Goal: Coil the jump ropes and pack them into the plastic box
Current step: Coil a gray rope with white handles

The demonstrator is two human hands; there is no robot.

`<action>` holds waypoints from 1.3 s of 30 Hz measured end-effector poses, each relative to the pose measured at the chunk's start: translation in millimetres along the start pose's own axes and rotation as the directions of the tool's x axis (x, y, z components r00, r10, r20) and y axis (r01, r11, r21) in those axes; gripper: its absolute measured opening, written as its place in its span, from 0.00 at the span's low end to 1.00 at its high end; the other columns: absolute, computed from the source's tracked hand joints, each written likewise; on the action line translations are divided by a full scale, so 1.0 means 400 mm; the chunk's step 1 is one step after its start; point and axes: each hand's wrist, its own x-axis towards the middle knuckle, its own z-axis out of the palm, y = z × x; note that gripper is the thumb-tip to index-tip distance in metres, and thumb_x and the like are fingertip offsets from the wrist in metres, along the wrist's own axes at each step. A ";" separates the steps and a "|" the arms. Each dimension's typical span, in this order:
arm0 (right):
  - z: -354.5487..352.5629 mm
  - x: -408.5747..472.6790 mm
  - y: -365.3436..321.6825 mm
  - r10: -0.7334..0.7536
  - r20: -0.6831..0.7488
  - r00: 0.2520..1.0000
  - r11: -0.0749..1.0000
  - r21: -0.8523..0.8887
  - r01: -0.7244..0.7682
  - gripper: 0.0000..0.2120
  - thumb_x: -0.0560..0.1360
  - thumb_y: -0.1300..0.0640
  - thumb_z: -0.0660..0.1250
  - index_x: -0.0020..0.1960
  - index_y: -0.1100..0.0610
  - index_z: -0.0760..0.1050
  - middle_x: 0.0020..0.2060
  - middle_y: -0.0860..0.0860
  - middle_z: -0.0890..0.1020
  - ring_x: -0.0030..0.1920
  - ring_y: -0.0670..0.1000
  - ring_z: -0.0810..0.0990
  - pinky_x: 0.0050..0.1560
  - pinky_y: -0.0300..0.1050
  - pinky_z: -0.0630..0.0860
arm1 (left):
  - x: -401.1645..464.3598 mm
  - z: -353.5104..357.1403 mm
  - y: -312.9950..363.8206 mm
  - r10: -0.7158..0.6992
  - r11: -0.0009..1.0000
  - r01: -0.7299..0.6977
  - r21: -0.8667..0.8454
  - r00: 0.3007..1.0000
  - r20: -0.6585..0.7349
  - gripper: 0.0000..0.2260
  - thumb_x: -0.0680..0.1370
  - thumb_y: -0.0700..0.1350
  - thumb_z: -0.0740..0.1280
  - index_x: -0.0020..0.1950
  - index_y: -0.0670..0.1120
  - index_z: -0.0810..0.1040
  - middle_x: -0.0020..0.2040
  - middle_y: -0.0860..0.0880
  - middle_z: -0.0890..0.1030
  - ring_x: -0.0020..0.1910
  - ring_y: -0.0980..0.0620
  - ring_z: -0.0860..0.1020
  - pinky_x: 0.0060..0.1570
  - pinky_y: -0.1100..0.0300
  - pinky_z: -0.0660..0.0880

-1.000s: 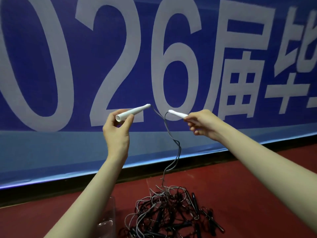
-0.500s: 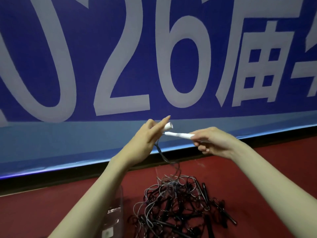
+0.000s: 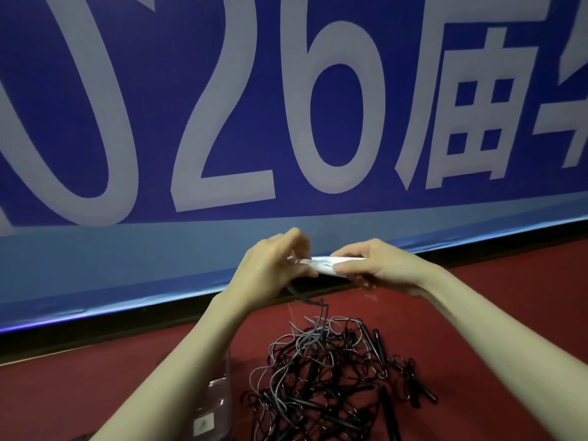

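Note:
Two white jump-rope handles lie side by side in the air, held between both hands. My left hand pinches their left ends, and my right hand grips their right ends. A grey cord hangs from under my left hand down into a tangled pile of black and grey jump ropes on the red floor. A clear plastic box stands at the lower left, partly hidden by my left forearm.
A big blue banner with white characters covers the wall behind my hands. Its lower edge meets a black strip along the red floor. Black handles stick out of the pile on its right side.
My hands came together and sank lower, bringing the two white handles from apart to side by side. The camera tilted down, so more of the rope pile and box shows.

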 end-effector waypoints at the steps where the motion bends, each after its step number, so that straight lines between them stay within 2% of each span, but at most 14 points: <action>1: 0.000 -0.007 -0.002 -0.003 0.014 1.000 1.000 -0.028 0.003 0.09 0.75 0.56 0.70 0.55 0.55 0.82 0.30 0.47 0.75 0.30 0.45 0.69 0.31 0.38 0.65 | -0.001 0.000 0.007 -0.008 1.000 0.008 0.014 1.000 -0.001 0.14 0.70 0.53 0.75 0.45 0.56 0.71 0.43 0.57 0.78 0.41 0.53 0.75 0.42 0.52 0.74; 4: 0.008 -0.019 -0.009 -0.024 0.052 0.998 1.000 -0.003 0.024 0.09 0.76 0.59 0.70 0.56 0.55 0.82 0.32 0.47 0.79 0.31 0.46 0.75 0.31 0.35 0.70 | -0.004 0.002 0.023 0.006 1.000 -0.007 0.031 1.000 0.018 0.14 0.70 0.53 0.75 0.48 0.51 0.73 0.44 0.54 0.78 0.43 0.51 0.75 0.44 0.52 0.73; 9: 0.017 -0.022 -0.008 0.001 0.040 0.999 0.980 0.199 -0.009 0.13 0.78 0.70 0.64 0.61 0.68 0.77 0.28 0.51 0.81 0.26 0.44 0.77 0.25 0.31 0.70 | -0.003 0.017 -0.003 0.072 0.994 -0.069 0.085 0.997 -0.033 0.20 0.70 0.54 0.75 0.56 0.47 0.75 0.53 0.57 0.75 0.54 0.52 0.73 0.51 0.56 0.69; 12: 0.003 -0.028 -0.006 0.001 0.055 0.998 0.969 0.248 -0.015 0.13 0.78 0.70 0.62 0.62 0.68 0.76 0.28 0.51 0.80 0.27 0.43 0.77 0.25 0.31 0.70 | -0.005 0.001 -0.020 -0.130 0.974 0.139 -0.179 0.990 0.057 0.27 0.73 0.54 0.73 0.68 0.52 0.66 0.65 0.58 0.71 0.65 0.58 0.69 0.62 0.59 0.65; 15: -0.010 -0.035 0.006 0.015 0.085 0.996 0.969 0.244 -0.036 0.14 0.78 0.70 0.62 0.62 0.68 0.75 0.30 0.51 0.80 0.29 0.45 0.78 0.30 0.33 0.73 | -0.014 -0.010 -0.039 -0.316 0.734 0.406 -0.545 0.914 0.255 0.18 0.80 0.57 0.58 0.69 0.54 0.66 0.63 0.52 0.79 0.60 0.55 0.78 0.62 0.59 0.71; 17: -0.010 -0.037 0.020 0.012 0.106 0.994 0.967 0.250 -0.038 0.14 0.77 0.69 0.63 0.63 0.67 0.75 0.33 0.52 0.81 0.33 0.46 0.78 0.35 0.35 0.75 | -0.015 0.005 -0.061 -0.370 0.605 0.476 -0.639 0.878 0.304 0.17 0.82 0.57 0.52 0.67 0.53 0.71 0.59 0.47 0.82 0.59 0.52 0.80 0.63 0.56 0.71; 19: -0.009 -0.033 0.031 0.005 0.116 0.993 0.970 0.242 -0.033 0.14 0.77 0.69 0.64 0.62 0.65 0.76 0.38 0.55 0.80 0.35 0.48 0.78 0.37 0.38 0.75 | -0.015 0.022 -0.069 -0.404 0.551 0.511 -0.660 0.855 0.324 0.18 0.84 0.54 0.51 0.62 0.50 0.77 0.55 0.45 0.84 0.58 0.51 0.80 0.65 0.53 0.70; 21: -0.008 -0.029 0.037 0.011 0.148 0.989 0.974 0.224 -0.044 0.15 0.76 0.69 0.66 0.63 0.65 0.76 0.41 0.57 0.79 0.36 0.49 0.78 0.38 0.39 0.75 | -0.019 0.028 -0.070 -0.420 0.585 0.534 -0.611 0.844 0.335 0.21 0.84 0.52 0.51 0.55 0.45 0.82 0.49 0.42 0.85 0.52 0.49 0.81 0.60 0.56 0.74; 23: -0.007 -0.028 0.039 0.023 0.199 0.980 0.974 0.215 -0.066 0.19 0.74 0.66 0.69 0.64 0.64 0.76 0.40 0.55 0.79 0.36 0.49 0.77 0.36 0.39 0.74 | -0.026 0.028 -0.058 -0.392 0.632 0.526 -0.569 0.850 0.352 0.24 0.84 0.50 0.51 0.48 0.39 0.82 0.38 0.39 0.81 0.39 0.49 0.81 0.47 0.63 0.76; 26: 0.001 -0.031 0.029 0.060 0.241 0.969 0.982 0.161 -0.101 0.24 0.69 0.64 0.70 0.65 0.60 0.75 0.37 0.52 0.78 0.33 0.49 0.75 0.30 0.38 0.70 | -0.022 0.039 -0.037 -0.438 0.749 0.495 -0.440 0.869 0.232 0.24 0.84 0.51 0.52 0.37 0.41 0.78 0.30 0.44 0.74 0.29 0.51 0.71 0.35 0.61 0.69; 30: 0.026 -0.033 -0.003 0.068 0.239 0.969 0.998 -0.007 -0.069 0.16 0.73 0.64 0.72 0.59 0.58 0.74 0.35 0.54 0.77 0.26 0.51 0.72 0.24 0.39 0.67 | -0.009 0.049 -0.009 -0.411 0.880 0.398 -0.257 0.912 0.005 0.24 0.84 0.52 0.53 0.37 0.36 0.70 0.31 0.46 0.69 0.33 0.49 0.65 0.36 0.56 0.63; 35: 0.017 -0.035 -0.034 0.202 0.240 0.949 0.968 -0.197 -0.156 0.06 0.75 0.64 0.68 0.52 0.62 0.74 0.32 0.56 0.80 0.27 0.52 0.77 0.28 0.42 0.78 | 0.007 0.043 0.004 -0.350 0.934 0.348 -0.080 0.937 -0.009 0.17 0.84 0.52 0.51 0.38 0.48 0.68 0.35 0.50 0.72 0.38 0.47 0.69 0.45 0.51 0.70; 37: 0.019 -0.034 -0.032 0.248 0.237 0.939 0.950 -0.251 -0.188 0.03 0.75 0.64 0.68 0.48 0.61 0.74 0.31 0.55 0.79 0.27 0.52 0.77 0.31 0.44 0.79 | 0.009 0.045 0.015 -0.316 0.941 0.311 -0.133 0.949 -0.017 0.18 0.84 0.52 0.52 0.36 0.50 0.68 0.34 0.50 0.72 0.35 0.51 0.69 0.42 0.54 0.70; 39: 0.013 -0.032 -0.029 0.200 0.215 0.956 0.966 -0.207 -0.156 0.03 0.76 0.63 0.68 0.47 0.60 0.74 0.29 0.54 0.76 0.25 0.49 0.73 0.26 0.40 0.73 | 0.011 0.039 0.014 -0.342 0.863 0.306 -0.401 0.940 -0.019 0.18 0.83 0.53 0.55 0.38 0.46 0.70 0.30 0.53 0.69 0.30 0.54 0.66 0.34 0.59 0.66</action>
